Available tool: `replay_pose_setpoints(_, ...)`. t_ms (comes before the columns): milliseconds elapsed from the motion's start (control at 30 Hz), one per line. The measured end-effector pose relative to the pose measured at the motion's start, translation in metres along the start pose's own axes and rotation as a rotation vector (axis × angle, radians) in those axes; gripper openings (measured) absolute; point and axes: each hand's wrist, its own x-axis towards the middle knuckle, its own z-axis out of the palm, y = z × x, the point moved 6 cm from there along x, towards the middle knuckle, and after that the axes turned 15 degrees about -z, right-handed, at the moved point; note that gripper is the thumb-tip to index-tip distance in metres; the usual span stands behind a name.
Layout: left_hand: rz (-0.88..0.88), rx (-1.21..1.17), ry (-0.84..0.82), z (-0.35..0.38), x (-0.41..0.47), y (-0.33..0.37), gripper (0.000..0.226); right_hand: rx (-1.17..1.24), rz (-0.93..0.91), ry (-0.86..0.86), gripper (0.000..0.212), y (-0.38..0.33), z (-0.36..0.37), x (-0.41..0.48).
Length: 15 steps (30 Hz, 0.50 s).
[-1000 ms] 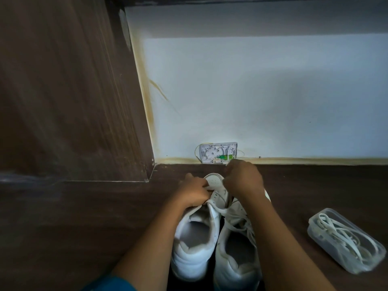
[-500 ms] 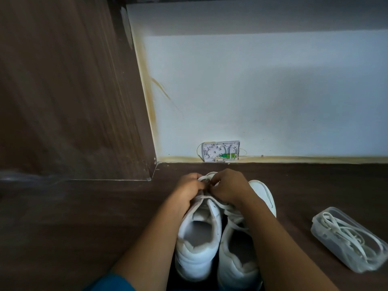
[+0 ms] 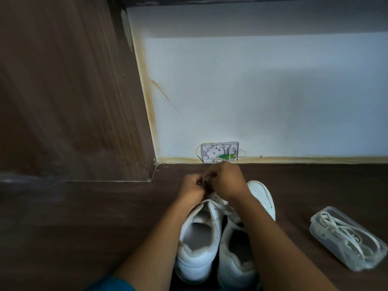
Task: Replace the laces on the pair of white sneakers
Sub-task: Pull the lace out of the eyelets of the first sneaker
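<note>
Two white sneakers stand side by side on the dark wooden floor, heels toward me: the left sneaker (image 3: 199, 238) and the right sneaker (image 3: 260, 198). My left hand (image 3: 192, 189) and my right hand (image 3: 227, 181) meet over the toe end of the left sneaker, fingers pinched together on its white lace (image 3: 214, 196). The hands hide the toe of that shoe and most of the lacing. Loose lace strands (image 3: 233, 215) lie across the tongue of the right sneaker.
A clear plastic box (image 3: 321, 225) holding coiled white laces (image 3: 346, 234) lies on the floor to the right. A white wall stands just ahead, with an open wall socket plate (image 3: 219, 152) at floor level. A dark wooden panel (image 3: 63, 91) rises at the left.
My right hand moved left from the right sneaker to join the left hand. Both hands have risen slightly and drawn together over the left sneaker's toe. The view shifted a little.
</note>
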Motion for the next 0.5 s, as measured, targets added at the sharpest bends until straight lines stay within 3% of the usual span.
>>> replay_pose_setpoints(100,-0.046,-0.043,-0.003,-0.002,0.002,-0.004,0.033,0.014,0.035,-0.014,0.024,0.008,-0.011,-0.002)
replay_pose_setpoints(233,-0.104,-0.143,0.008,-0.008,0.007,-0.005,0.030,-0.126,0.071,-0.162,0.011,0.016,-0.001,-0.007)
replay_pose_setpoints(400,-0.154,-0.298,-0.010,-0.013,0.003,-0.007,0.027,-0.106,-0.023,-0.057,0.013,0.004,0.001,-0.005)
replay_pose_setpoints(500,-0.159,-0.317,-0.031,-0.013,0.000,-0.004,0.029,0.076,-0.051,0.166,0.024,-0.010,-0.011,-0.001)
